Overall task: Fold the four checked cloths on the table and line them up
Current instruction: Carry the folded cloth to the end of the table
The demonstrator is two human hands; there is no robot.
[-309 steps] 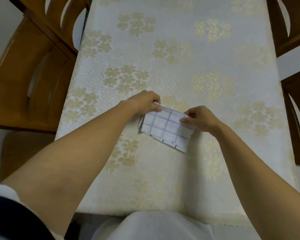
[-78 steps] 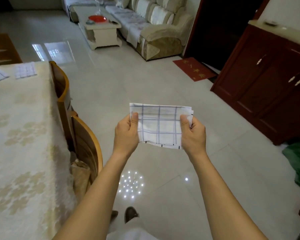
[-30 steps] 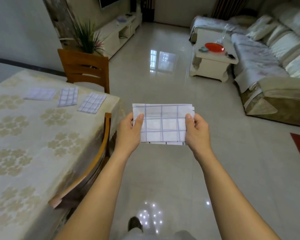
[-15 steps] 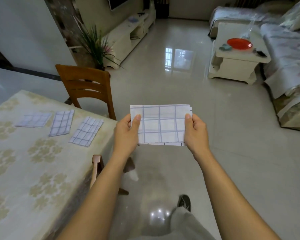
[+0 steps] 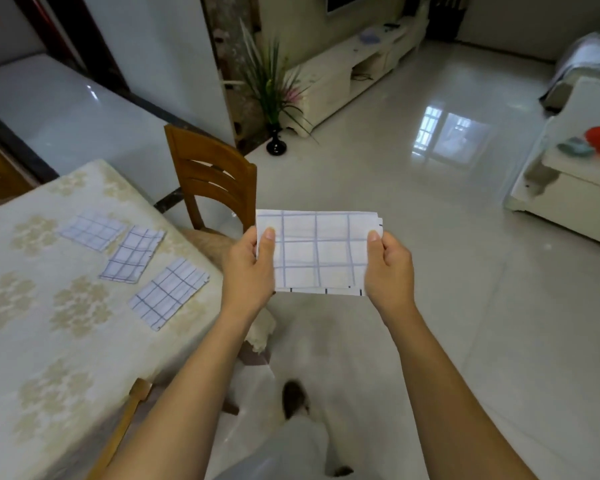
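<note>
A folded white cloth with blue checks (image 5: 317,251) is held flat in the air over the floor, right of the table. My left hand (image 5: 250,268) pinches its left edge, thumb on top. My right hand (image 5: 388,265) pinches its right edge the same way. Three folded checked cloths lie in a slanted row on the table near its far right corner: the farthest (image 5: 92,230), the middle one (image 5: 132,254) and the nearest (image 5: 168,292). The table (image 5: 49,341) has a cream cloth with gold flowers.
A wooden chair (image 5: 215,181) stands at the table's far end, and another chair's back (image 5: 125,424) shows at the near right side. A potted plant (image 5: 274,95), a white TV cabinet (image 5: 347,71) and a white coffee table (image 5: 568,181) stand around the glossy tiled floor.
I have walked along the table's side with the cloth held in both hands. The view has swung left, and the three cloths on the table are closer now.
</note>
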